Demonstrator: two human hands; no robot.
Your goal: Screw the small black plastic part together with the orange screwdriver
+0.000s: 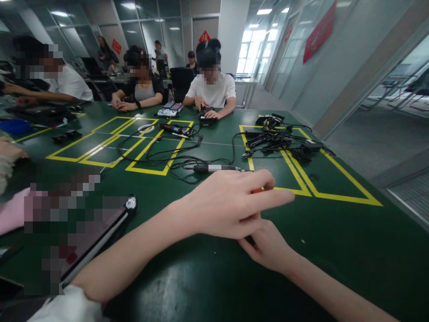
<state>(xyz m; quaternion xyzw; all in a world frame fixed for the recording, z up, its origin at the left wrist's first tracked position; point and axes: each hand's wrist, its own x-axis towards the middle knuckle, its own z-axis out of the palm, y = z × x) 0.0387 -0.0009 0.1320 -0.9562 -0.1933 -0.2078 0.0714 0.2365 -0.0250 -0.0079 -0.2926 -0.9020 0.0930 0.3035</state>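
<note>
My left hand [228,203] reaches across the middle of the view, its back up and its fingers bent together over my right hand. Behind and below it, my right hand [271,246] is closed, its fingertips mostly covered by the left. A small orange-red bit [257,190] shows between the left fingers; what it belongs to is hidden. Just beyond the hands lies a black and silver pen-shaped electric tool [214,168] with a cord on the green table [187,273].
Tangled black cables and parts [268,138] lie at the back right inside yellow tape lines [348,199]. Another corded black tool [174,129] rests farther off. A tablet-like device [100,228] sits by my left forearm. Several people sit around the table.
</note>
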